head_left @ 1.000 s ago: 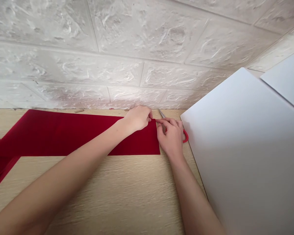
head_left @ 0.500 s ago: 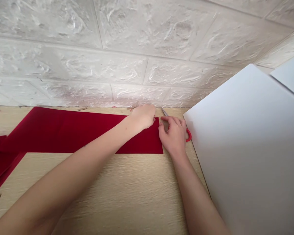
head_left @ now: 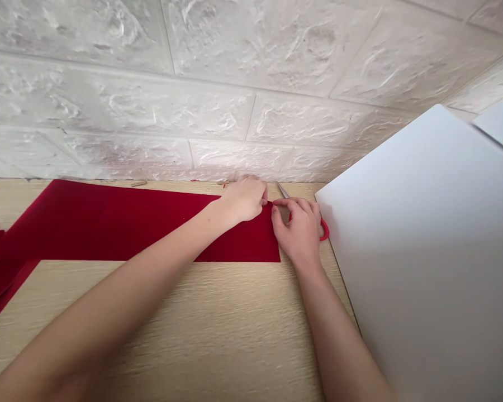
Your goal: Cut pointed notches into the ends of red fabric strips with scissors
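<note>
A long red sheet [head_left: 121,223] lies flat on the wooden table [head_left: 218,329], reaching to the wall. My left hand [head_left: 245,200] rests curled on the sheet's far right corner, fingers pressed together on it. My right hand [head_left: 299,226] is just beside it, thumb and forefinger pinching the same corner's edge. Under my right hand lie scissors [head_left: 323,228] with red handles; their metal blade tip pokes out toward the wall.
A large white board [head_left: 423,251] leans at the right, covering that side of the table. A white textured brick wall [head_left: 235,89] stands right behind. More red sheet pieces [head_left: 0,279] lie at the left edge. Small wood scraps sit by the wall.
Both hands have stayed at the sheet's far right corner; my right thumb and forefinger have closed in on the corner. The view has shifted slightly.
</note>
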Motion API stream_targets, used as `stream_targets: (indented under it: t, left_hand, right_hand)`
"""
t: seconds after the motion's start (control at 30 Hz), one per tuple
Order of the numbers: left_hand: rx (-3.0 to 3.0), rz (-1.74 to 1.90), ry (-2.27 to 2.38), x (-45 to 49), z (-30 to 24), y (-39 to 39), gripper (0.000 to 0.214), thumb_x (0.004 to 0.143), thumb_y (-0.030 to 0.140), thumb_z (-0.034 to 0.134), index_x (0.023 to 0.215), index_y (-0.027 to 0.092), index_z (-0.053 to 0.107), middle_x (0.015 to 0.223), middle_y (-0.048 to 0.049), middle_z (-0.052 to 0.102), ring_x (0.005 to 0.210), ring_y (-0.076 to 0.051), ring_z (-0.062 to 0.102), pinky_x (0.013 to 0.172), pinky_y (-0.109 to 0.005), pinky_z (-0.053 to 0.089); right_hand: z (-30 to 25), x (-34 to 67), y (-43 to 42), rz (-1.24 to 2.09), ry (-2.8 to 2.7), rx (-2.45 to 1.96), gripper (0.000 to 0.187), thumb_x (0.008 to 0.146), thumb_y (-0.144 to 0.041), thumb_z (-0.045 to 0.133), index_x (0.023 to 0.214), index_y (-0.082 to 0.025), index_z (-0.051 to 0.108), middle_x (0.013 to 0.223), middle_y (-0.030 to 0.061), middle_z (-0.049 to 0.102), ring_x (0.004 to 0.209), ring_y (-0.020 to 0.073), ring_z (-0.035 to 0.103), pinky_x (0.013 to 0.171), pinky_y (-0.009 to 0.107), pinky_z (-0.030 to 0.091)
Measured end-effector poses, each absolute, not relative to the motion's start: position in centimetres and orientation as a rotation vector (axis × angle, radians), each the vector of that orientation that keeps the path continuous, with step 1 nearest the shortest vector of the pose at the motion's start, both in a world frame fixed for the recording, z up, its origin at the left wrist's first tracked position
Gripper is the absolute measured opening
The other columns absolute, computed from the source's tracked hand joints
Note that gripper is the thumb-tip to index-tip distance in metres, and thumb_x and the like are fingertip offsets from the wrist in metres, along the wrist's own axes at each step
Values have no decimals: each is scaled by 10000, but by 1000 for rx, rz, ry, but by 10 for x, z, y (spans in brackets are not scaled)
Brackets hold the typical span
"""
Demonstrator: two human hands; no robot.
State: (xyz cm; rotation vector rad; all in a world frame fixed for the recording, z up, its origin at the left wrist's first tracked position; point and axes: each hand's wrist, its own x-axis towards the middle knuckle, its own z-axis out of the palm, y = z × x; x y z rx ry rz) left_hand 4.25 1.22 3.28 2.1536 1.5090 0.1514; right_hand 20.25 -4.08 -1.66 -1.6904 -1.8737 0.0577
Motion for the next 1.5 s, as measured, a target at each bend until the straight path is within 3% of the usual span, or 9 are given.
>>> stream_targets:
  t: [0.33,0.63,1.5]
  left_hand:
    - [2185,327,1377,38,31,7,239,1019,233,533,1195,213,693,1167,-66,753,1254,-247,618,986,-355,534]
    - [2174,375,1411,37,31,9,224,990,262,598,1036,247,817,1094,-72,781,1047,-277,711,890,-412,562]
    - [2133,424,1370,35,29,12,198,981,246,636,998,203,828,984,-66,813,925,-229,718,811,-358,523]
  right_hand:
    - [-16,207,-38,168,-1861,-1620,213,953,-343,604,914,-236,784,953,90,776,960,297,604,848,436,505]
    - [-14,205,-39,168,-1843,-1609,229,951,-347,601,883,-230,786,900,86,789,926,294,629,843,442,503]
    - [-15,205,-39,190,-1848,-1611,254,936,-372,616,891,-218,813,879,92,783,906,296,647,849,446,499]
